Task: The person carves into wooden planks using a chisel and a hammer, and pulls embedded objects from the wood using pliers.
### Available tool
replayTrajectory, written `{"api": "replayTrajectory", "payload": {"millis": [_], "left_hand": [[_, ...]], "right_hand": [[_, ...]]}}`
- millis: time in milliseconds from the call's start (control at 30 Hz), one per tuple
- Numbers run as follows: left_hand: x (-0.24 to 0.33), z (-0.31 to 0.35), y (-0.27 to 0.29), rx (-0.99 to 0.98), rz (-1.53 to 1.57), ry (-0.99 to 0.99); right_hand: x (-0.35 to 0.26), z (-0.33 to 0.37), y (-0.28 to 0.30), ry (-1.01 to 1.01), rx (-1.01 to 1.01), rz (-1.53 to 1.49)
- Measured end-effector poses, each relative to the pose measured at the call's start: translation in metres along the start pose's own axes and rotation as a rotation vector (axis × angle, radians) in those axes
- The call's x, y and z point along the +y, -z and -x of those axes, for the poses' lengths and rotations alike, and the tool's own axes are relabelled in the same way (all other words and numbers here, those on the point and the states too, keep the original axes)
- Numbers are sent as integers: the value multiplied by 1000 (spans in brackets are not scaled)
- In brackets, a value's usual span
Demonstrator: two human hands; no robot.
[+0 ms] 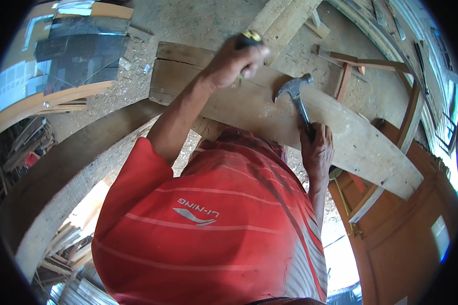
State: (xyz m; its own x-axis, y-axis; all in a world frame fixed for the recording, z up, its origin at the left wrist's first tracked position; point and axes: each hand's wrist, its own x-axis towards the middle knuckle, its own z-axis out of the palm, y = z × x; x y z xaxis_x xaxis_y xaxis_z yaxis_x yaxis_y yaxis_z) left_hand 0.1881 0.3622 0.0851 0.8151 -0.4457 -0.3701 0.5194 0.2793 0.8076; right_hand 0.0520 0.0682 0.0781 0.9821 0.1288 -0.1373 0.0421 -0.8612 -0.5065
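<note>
My left hand (234,63) is closed around an upright hand tool with a black-and-yellow handle (249,38), held over a wooden plank (219,104). Its lower end is mostly hidden by my fingers, so I cannot make out the tip. Further right, my right hand (318,147) grips a claw hammer (301,109) by the lower part of its dark handle. The hammer's metal head points away from me, over the plank's middle. From left to right, the thick plank spans in front of my body.
Two light timber beams (282,25) extend away beyond the plank. A wooden frame (346,76) stands at the far right, above a brown wooden panel (397,213). At left are a curved timber (86,137) and a dark glossy surface (79,56). Wood scraps litter the floor.
</note>
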Motion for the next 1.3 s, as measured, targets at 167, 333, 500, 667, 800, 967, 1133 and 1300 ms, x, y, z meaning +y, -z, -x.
{"api": "replayTrajectory", "payload": {"millis": [167,333,500,667,800,967,1133,1300], "left_hand": [[-4,-27,30,183,111,-485],[-16,-31,35,153,58,-431],[-27,-20,36,207,227,-505],[-23,-23,41,151,237,-420],[-16,-9,36,103,143,-217],[-18,-26,27,160,154,-633],[-5,-21,30,110,-37,-176],[-15,-31,28,211,75,-407]], "right_hand": [[-8,2,-2,-61,10,19],[-13,8,-10,-108,62,25],[-10,14,-21,-136,161,27],[-12,14,-21,-163,170,13],[-10,14,-24,-173,189,15],[-13,13,-24,-176,190,19],[-10,15,-27,-156,232,2],[-9,14,-23,-175,180,11]]}}
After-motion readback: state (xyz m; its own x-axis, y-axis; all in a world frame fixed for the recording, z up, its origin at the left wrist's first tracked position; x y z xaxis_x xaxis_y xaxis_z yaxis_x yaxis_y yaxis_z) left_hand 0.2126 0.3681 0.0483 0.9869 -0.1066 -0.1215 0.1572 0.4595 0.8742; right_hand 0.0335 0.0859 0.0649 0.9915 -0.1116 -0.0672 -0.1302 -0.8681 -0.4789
